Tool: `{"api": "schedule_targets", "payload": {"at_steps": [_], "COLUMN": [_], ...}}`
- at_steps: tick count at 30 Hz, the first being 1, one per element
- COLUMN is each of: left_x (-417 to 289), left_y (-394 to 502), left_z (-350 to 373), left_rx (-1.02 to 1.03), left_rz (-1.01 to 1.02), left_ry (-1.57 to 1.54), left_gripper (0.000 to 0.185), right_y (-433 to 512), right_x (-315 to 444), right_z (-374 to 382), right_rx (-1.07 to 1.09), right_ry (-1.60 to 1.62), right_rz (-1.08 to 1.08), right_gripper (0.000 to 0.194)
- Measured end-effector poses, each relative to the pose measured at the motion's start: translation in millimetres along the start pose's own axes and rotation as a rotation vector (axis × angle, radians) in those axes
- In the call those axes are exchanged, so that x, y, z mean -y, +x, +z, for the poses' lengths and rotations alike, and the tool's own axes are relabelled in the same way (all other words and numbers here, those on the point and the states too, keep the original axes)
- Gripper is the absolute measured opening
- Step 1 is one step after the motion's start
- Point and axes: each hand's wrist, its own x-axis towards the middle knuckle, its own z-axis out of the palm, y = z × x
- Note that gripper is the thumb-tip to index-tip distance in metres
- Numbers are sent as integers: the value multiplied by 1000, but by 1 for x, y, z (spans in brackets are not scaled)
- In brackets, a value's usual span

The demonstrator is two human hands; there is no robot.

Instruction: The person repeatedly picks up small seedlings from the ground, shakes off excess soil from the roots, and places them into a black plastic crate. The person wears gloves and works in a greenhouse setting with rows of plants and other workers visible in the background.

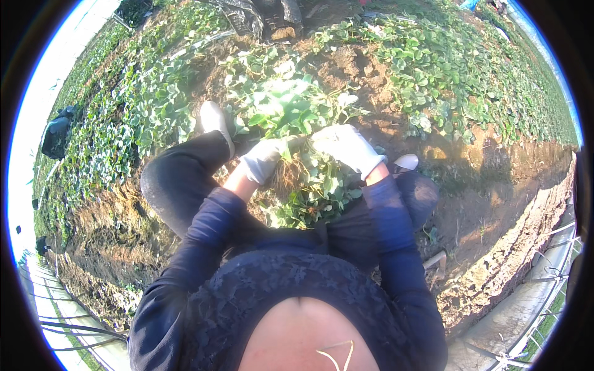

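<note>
A bunch of leafy plants (285,109), which look like strawberry seedlings, is held in front of me with its leaves pointing away. Brown bare roots (290,176) hang from its near end. My left hand (267,156), in a pale work glove, is closed around the stems just above the roots. From the other side my right hand (345,144), in a white glove, grips the same bunch with curled fingers; its fingertips are partly hidden. More loose green plants (320,197) lie between my legs, below the hands.
My bent legs flank the plants, with a light shoe (214,118) at left and another (407,162) at right. Rows of leafy plants (441,79) cover both sides. Ahead are clods of soil (350,65) and black plastic sheeting (248,18). A dark bag-like object (56,134) sits far left.
</note>
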Motion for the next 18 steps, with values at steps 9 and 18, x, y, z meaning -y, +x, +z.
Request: {"api": "schedule_targets", "payload": {"at_steps": [9, 18], "left_x": [6, 30], "left_y": [-9, 20], "left_z": [-54, -90], "left_rx": [-150, -463], "left_rz": [54, 357], "left_ry": [63, 311], "left_gripper": [34, 31], "right_y": [31, 54], "right_x": [-1, 21], "right_z": [10, 55], "right_rx": [-2, 22], "right_ry": [-23, -517], "right_rz": [42, 70], "right_gripper": [27, 41]}}
